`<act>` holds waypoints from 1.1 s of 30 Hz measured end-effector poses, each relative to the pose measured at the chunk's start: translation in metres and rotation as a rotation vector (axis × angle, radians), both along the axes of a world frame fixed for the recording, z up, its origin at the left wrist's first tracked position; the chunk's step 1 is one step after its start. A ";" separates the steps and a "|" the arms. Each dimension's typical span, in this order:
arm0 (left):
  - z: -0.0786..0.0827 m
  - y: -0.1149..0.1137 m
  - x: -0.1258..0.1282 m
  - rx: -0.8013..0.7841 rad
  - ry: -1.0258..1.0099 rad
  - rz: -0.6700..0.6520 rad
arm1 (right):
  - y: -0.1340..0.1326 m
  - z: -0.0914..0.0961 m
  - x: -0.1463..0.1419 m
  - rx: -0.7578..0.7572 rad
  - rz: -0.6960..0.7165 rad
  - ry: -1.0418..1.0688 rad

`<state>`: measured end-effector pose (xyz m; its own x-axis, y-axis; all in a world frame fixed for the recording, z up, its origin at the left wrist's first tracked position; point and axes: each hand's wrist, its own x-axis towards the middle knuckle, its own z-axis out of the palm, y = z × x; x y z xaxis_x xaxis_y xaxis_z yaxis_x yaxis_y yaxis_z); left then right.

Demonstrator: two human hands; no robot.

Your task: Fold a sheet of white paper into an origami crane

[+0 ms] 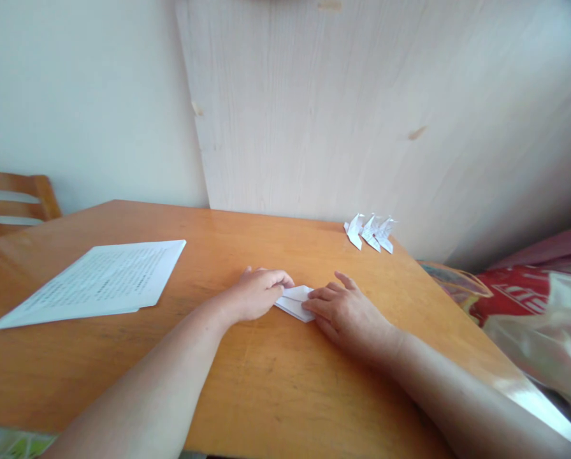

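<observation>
A small piece of white folded paper (296, 302) lies on the wooden table (266, 395) between my two hands. Its left end is held by my left hand (260, 294), with the thumb and index finger closed at the edge. My right hand (346, 313) comes in from the other side, its fingers pressed together on the right end of the paper and one finger raised. Creases and layers show on the paper's upper face; both of its ends are partly covered by fingers.
Several folded paper figures (369, 233) stand at the table's back right. Printed paper sheets (104, 277) lie at the left. A wooden chair (44, 197) is beyond the left edge. Red and clear plastic bags (519, 298) sit past the right edge. The wall board (285, 115) borders the back.
</observation>
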<state>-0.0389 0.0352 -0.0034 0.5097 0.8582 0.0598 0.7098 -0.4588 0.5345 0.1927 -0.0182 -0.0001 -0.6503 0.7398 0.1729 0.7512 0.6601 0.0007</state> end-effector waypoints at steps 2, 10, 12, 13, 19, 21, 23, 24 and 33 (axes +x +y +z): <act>0.001 0.004 -0.004 -0.043 -0.096 0.060 | 0.000 -0.002 0.001 0.004 0.005 0.018; 0.004 0.009 -0.017 -0.147 -0.182 0.251 | 0.000 -0.002 0.001 0.003 0.013 0.011; 0.003 0.009 -0.020 -0.158 -0.138 0.271 | -0.001 0.000 0.000 -0.006 0.011 0.004; 0.003 0.009 -0.021 -0.159 -0.123 0.276 | -0.001 0.001 0.000 -0.009 0.011 0.002; 0.002 0.006 -0.020 -0.103 0.121 0.291 | -0.001 0.002 -0.001 -0.017 0.018 0.011; 0.004 0.004 -0.018 -0.080 0.181 0.300 | 0.000 0.002 -0.001 -0.015 0.020 0.024; 0.005 0.002 -0.016 -0.073 0.202 0.311 | 0.000 0.001 0.000 -0.016 0.021 0.030; 0.006 0.001 -0.015 -0.067 0.213 0.315 | 0.000 0.001 0.000 -0.018 0.020 0.030; 0.010 -0.003 -0.010 0.087 0.238 0.276 | 0.001 -0.003 0.001 -0.007 0.020 0.040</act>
